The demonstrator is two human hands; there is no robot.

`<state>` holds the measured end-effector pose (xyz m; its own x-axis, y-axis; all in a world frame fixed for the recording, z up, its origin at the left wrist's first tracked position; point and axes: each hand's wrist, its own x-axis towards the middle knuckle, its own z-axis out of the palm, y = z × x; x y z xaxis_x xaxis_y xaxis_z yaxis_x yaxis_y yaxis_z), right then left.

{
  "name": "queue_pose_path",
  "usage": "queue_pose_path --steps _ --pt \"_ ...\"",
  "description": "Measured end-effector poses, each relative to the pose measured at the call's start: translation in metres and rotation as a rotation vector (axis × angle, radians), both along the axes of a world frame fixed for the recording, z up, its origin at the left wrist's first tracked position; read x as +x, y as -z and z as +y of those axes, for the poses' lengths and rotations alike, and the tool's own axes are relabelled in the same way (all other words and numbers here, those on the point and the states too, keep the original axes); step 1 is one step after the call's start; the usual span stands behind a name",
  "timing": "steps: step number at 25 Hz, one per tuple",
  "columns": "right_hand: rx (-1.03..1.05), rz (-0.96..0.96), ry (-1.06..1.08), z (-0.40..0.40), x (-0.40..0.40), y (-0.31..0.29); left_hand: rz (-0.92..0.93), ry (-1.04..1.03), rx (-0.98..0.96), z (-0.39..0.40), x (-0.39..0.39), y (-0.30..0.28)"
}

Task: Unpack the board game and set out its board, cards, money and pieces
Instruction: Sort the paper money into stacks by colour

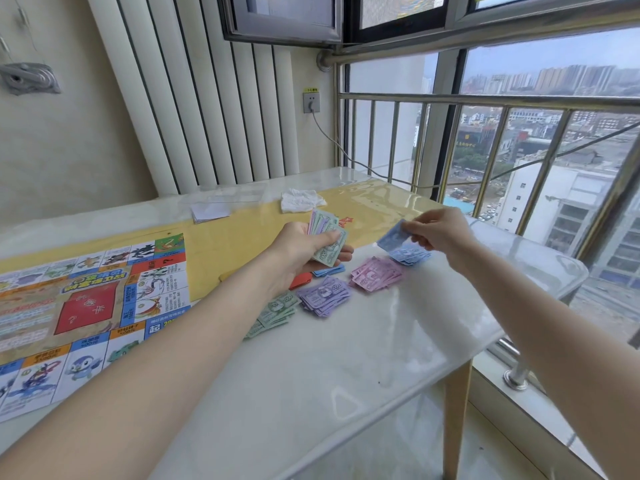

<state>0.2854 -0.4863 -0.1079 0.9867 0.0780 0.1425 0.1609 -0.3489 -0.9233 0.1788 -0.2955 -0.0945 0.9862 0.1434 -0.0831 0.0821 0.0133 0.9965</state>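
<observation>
My left hand [304, 247] grips a mixed stack of play money [327, 237], green and purple notes fanned upward. My right hand [436, 230] pinches one blue note [393, 237] just above a blue money pile [410, 254]. Sorted piles lie on the table below: pink [375, 273], purple [323, 296] and green [277, 311], the green one partly hidden by my left forearm. The colourful game board [86, 299] lies flat at the left. A few blue cards [329, 270] and a red card [300, 280] lie under my left hand.
The glossy table [346, 375] ends at its right edge beside a metal balcony railing [485, 102]. A crumpled white tissue [301, 199], folded white paper [209, 213] and a clear plastic bag [228, 194] lie at the back. A cable [332, 140] hangs from a wall socket.
</observation>
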Motion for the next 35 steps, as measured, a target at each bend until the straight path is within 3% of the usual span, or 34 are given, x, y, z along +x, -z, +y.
queue_pose_path --steps 6,10,13,15,17,19,24,31,35 --pt "-0.57 -0.121 0.103 -0.008 0.014 0.027 0.031 0.01 0.002 -0.003 -0.002 0.004" --pt "-0.763 -0.197 0.139 -0.003 0.008 0.023 0.031 -0.006 -0.002 0.002 -0.004 0.005" --pt "-0.528 -0.293 0.096 0.016 -0.005 0.003 0.029 0.014 0.012 0.007 -0.008 0.006" --pt "-0.216 -0.118 -0.212 0.032 -0.021 -0.013 0.024 0.02 0.055 0.009 -0.01 0.007" --pt "-0.042 0.054 -0.512 0.045 -0.039 -0.022 0.014 0.012 0.083 0.011 -0.012 0.007" --pt "-0.023 0.048 -0.62 0.055 -0.048 -0.025 0.022 0.025 0.046 0.015 -0.017 0.006" --pt "-0.11 -0.064 -0.573 0.067 -0.051 -0.024 0.096 0.199 -0.223 0.036 -0.034 -0.001" --pt "-0.161 -0.054 -0.658 0.074 -0.064 -0.029 0.067 0.129 -0.01 0.058 -0.043 0.004" --pt "-0.133 0.011 -0.618 0.078 -0.068 -0.031 0.002 0.04 0.0 0.054 -0.043 0.002"
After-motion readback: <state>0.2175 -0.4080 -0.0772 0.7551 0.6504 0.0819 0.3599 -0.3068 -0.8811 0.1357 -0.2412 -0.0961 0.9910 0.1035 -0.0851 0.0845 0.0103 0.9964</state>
